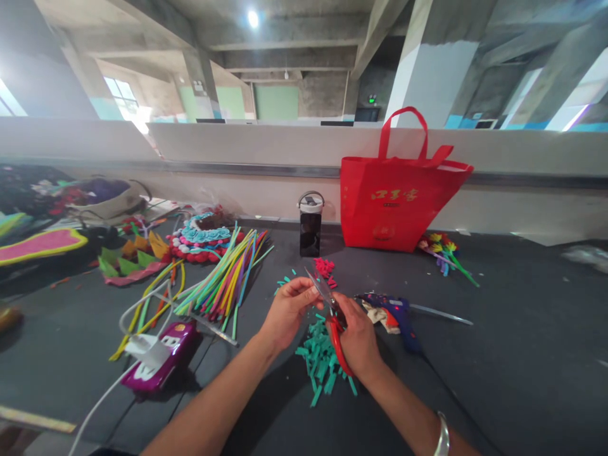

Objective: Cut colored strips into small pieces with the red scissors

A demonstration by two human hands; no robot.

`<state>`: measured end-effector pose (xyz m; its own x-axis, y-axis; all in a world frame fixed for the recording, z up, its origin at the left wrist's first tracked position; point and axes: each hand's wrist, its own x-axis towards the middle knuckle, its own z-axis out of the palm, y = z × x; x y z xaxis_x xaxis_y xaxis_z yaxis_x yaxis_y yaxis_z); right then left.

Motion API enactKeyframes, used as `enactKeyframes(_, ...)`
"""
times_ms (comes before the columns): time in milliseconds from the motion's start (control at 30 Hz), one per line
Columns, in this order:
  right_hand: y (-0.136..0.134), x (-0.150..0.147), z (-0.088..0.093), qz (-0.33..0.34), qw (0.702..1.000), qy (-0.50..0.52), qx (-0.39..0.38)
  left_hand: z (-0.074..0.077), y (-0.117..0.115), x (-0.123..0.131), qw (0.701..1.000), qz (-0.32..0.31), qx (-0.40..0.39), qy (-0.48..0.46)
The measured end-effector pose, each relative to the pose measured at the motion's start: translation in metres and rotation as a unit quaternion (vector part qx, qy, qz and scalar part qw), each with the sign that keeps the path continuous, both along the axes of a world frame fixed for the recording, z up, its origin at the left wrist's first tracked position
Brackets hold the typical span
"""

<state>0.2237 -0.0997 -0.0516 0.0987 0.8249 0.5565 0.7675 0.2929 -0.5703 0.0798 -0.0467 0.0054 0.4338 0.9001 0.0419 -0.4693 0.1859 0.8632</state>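
Note:
My right hand point(357, 335) is closed round the red handles of a pair of scissors point(327, 297), whose blades point up and left. My left hand point(289, 310) pinches a small piece at the blades; I cannot make out what it is. Under both hands lies a heap of short teal pipe-cleaner pieces point(319, 358) on the dark table point(522, 354). A few red cut pieces point(325, 268) lie just beyond the blades.
A bundle of long coloured pipe cleaners point(223, 278) lies left of my hands. A purple device with a white cable point(159, 358) sits at the front left. A glue gun point(394, 313) lies to the right. A red tote bag point(396, 196) and a dark bottle point(310, 225) stand behind.

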Motion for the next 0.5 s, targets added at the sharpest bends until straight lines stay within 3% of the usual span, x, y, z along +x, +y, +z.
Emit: enactKeyframes(500,-0.0052,-0.0041,0.0041,-0.001,0.999,0.031,0.012,0.0017,-0.0019,0.0019,1.000,-0.002,-0.008,-0.010)
